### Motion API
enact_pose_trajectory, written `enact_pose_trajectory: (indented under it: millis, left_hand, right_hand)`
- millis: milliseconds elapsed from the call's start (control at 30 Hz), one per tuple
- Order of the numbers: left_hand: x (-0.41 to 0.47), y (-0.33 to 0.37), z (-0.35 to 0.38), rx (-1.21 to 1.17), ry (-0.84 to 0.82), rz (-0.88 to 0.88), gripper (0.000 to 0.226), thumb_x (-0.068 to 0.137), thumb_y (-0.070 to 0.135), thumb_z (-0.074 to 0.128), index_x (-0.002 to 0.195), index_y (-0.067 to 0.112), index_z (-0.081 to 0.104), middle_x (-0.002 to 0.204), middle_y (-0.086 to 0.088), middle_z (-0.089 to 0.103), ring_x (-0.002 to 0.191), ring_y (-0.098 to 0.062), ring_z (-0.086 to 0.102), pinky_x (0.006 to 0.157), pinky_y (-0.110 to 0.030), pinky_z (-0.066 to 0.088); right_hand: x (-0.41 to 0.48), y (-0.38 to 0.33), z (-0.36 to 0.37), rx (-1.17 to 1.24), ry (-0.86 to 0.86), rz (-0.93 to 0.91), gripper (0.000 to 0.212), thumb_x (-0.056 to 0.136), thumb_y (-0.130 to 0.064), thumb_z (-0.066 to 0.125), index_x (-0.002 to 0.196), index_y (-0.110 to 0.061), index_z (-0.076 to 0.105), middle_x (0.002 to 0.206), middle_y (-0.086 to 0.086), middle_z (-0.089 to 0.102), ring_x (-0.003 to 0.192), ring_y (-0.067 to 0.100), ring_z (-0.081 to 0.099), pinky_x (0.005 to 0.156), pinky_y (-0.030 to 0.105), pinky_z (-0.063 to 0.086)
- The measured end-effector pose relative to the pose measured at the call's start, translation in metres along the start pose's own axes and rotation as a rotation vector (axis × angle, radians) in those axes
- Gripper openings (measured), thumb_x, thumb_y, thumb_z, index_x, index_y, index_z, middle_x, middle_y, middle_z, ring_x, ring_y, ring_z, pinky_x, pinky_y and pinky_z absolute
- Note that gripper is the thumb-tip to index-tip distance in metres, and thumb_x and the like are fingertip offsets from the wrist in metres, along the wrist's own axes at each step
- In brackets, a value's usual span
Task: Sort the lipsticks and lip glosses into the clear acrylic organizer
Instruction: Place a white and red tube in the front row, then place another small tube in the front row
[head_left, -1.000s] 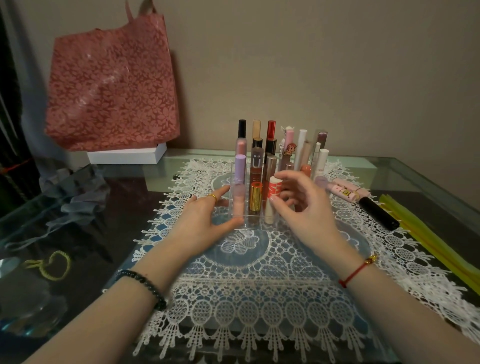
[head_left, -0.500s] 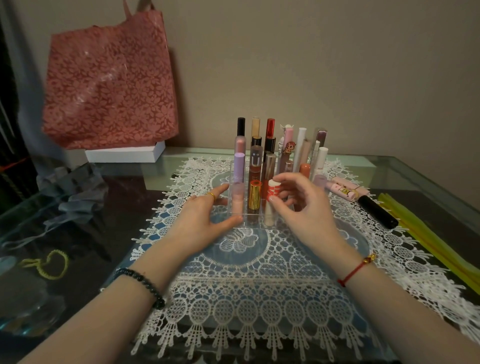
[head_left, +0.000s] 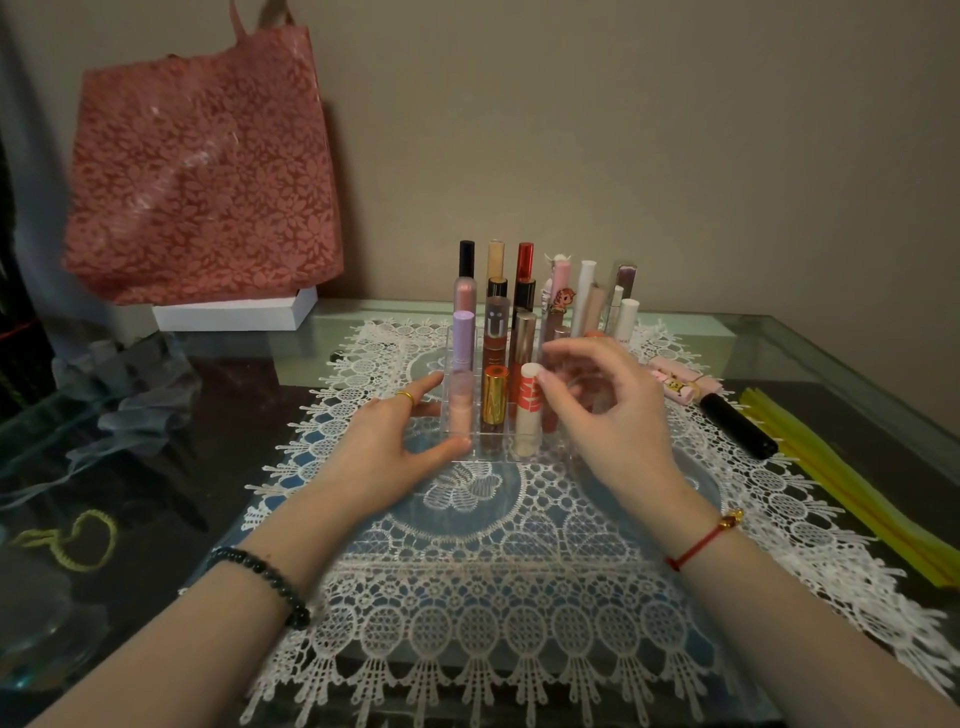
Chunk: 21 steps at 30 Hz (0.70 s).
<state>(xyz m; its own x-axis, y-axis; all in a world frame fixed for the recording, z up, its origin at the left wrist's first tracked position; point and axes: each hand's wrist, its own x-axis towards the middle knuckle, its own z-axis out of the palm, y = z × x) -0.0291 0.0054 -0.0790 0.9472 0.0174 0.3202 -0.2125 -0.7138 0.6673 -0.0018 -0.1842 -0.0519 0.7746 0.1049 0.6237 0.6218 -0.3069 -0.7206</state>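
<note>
The clear acrylic organizer (head_left: 451, 343) stands on the lace mat, filled with several upright lipsticks and lip glosses. In its front row are a pale pink tube (head_left: 461, 402), a gold tube (head_left: 493, 397) and a white tube with red print (head_left: 527, 415). My left hand (head_left: 387, 452) braces the organizer's front left corner, index finger along the left wall and thumb at the front edge. My right hand (head_left: 608, 421) hovers at the front right with loosely curled fingers, thumb tip beside the white tube's cap. A pink tube (head_left: 675, 382) and a black tube (head_left: 737, 426) lie loose to the right.
A white lace mat (head_left: 467, 582) covers the glass table (head_left: 831, 358). Yellow strips (head_left: 857, 499) lie along the right edge. At back left a red floral bag (head_left: 202, 171) leans on the wall over a white box (head_left: 234, 314). Grey fabric (head_left: 119, 395) and a yellow cord (head_left: 78, 540) lie left.
My right hand's fingers have loosened and lifted off the white tube with red print, which stays in its front slot. My left hand has kept its place at the organizer's corner.
</note>
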Motion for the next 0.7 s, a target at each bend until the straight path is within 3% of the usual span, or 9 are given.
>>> enact_pose_trajectory:
  millis: [133,333,433,567,700]
  left_hand:
    - [0.000,-0.001,0.000,-0.029,-0.001,0.000,0.079,0.067,0.047,0.068,0.135,0.032,0.031,0.119,0.007,0.057,0.102,0.000,0.048,0.087,-0.022,0.037]
    - [0.001,-0.003,0.002,-0.008,-0.005,-0.002,0.081,0.064,0.053,0.065,0.134,0.035,0.029,0.113,0.012,0.056,0.098,0.002,0.048,0.085,-0.020,0.036]
    - [0.002,-0.005,0.003,-0.015,-0.013,-0.006,0.082,0.059,0.060,0.062,0.132,0.040,0.028,0.108,0.016,0.054,0.097,0.002,0.050,0.082,-0.020,0.039]
    - [0.003,-0.008,0.003,-0.022,-0.029,-0.011,0.082,0.057,0.065,0.060,0.130,0.044,0.028,0.112,0.013,0.058,0.099,-0.002,0.055,0.087,-0.030,0.046]
    - [0.004,-0.007,0.002,-0.019,-0.041,-0.002,0.084,0.055,0.068,0.057,0.130,0.045,0.027,0.112,0.013,0.058,0.100,-0.002,0.055,0.085,-0.025,0.045]
  right_hand:
    - [0.016,-0.012,-0.023,0.075,0.154,-0.043,0.022,0.076,-0.016,0.060,0.087,-0.035,0.056,0.086,-0.012,0.060,0.073,0.000,0.057,0.068,0.013,0.050]
    - [0.058,0.019,-0.074,-0.029,0.331,0.021,0.020,0.081,-0.009,0.062,0.096,-0.021,0.061,0.088,-0.005,0.063,0.071,-0.003,0.056,0.064,0.006,0.046]
    - [0.076,0.052,-0.091,-0.232,0.244,0.127,0.023,0.080,-0.007,0.063,0.102,-0.013,0.063,0.091,0.006,0.065,0.073,0.007,0.055,0.060,0.008,0.044]
    - [0.081,0.087,-0.092,-0.544,0.016,0.225,0.027,0.078,-0.015,0.067,0.105,-0.012,0.063,0.095,0.005,0.065,0.079,0.012,0.054,0.069,0.022,0.039]
    - [0.077,0.102,-0.080,-0.659,-0.162,0.216,0.034,0.080,-0.018,0.066,0.111,-0.007,0.059,0.103,0.005,0.063,0.084,0.013,0.054,0.076,0.020,0.042]
